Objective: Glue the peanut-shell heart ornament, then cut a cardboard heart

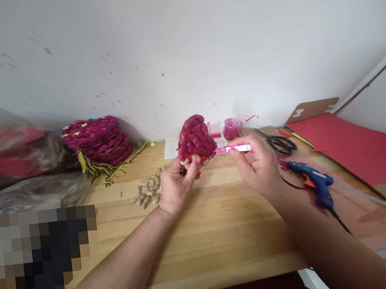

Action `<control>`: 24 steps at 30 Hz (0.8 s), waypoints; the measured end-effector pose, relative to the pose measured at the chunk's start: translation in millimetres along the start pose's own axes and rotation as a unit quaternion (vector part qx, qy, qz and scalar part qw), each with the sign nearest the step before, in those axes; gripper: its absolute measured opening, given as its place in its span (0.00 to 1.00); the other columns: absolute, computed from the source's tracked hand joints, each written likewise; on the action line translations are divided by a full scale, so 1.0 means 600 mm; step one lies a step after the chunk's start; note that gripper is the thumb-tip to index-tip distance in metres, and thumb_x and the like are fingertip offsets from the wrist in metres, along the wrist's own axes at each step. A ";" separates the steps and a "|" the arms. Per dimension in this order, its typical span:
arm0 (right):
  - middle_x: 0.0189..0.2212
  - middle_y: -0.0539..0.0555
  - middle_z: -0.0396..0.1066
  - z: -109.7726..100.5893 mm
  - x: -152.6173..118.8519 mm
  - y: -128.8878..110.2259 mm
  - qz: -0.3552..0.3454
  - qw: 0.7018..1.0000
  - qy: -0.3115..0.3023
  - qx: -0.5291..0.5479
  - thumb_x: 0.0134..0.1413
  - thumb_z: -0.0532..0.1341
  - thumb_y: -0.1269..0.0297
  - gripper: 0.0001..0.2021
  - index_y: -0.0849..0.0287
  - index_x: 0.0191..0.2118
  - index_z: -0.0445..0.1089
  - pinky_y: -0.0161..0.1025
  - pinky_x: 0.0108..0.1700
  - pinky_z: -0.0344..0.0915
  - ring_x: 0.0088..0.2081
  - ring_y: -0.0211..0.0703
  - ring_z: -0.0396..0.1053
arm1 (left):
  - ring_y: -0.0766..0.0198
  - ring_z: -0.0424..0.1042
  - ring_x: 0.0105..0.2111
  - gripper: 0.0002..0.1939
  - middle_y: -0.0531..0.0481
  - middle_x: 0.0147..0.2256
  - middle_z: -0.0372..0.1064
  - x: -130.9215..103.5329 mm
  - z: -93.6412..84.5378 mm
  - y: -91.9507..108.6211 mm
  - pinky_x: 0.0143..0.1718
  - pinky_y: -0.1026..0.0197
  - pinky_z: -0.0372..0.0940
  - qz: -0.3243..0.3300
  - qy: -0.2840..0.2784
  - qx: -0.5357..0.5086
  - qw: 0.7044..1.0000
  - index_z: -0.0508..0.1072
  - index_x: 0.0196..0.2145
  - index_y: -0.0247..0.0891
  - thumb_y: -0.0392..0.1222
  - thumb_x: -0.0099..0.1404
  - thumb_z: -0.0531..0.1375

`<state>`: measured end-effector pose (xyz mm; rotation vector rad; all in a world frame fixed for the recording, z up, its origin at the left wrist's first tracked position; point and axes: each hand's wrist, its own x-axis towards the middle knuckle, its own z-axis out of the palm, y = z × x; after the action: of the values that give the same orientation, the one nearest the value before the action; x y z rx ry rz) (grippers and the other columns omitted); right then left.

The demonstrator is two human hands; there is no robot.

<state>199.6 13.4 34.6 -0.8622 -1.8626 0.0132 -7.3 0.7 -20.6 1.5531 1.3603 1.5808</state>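
Peanut-covered piece: glossy magenta, bare shells along its lower edge, raised just above the left hand.
Left hand: grasping that lower edge, thumb in front.
Right hand: pinching a white-handled brush, its pink tip at the piece's right edge.
Loose peanuts: just left of the left hand.
Paint cup: beyond the right hand.

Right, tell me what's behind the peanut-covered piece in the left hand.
White card shows on both sides of the peanut-covered piece, with the wall beyond. Whatever lies directly behind it is covered.
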 end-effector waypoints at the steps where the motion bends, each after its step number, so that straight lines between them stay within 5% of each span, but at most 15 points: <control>1: 0.35 0.53 0.76 0.000 0.000 -0.004 -0.007 1.000 -0.003 -0.008 0.63 0.61 0.70 0.04 0.55 0.42 0.71 0.41 0.40 0.68 0.38 0.45 0.73 | 0.63 0.76 0.22 0.15 0.49 0.24 0.76 0.000 0.000 0.002 0.25 0.66 0.67 0.002 0.001 0.005 1.000 0.75 0.33 0.38 0.54 0.65 0.63; 24: 0.36 0.52 0.75 0.000 -0.007 0.001 -0.006 1.000 -0.014 0.015 0.62 0.62 0.70 0.04 0.54 0.42 0.71 0.42 0.43 0.68 0.39 0.45 0.73 | 0.63 0.76 0.21 0.17 0.50 0.21 0.74 0.008 0.000 0.023 0.23 0.66 0.68 -0.053 0.021 -0.072 0.996 0.74 0.30 0.36 0.55 0.62 0.66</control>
<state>200.7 11.4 30.7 -0.8341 -1.8892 0.0462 -4.6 0.0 -6.3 1.3488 1.2976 1.6163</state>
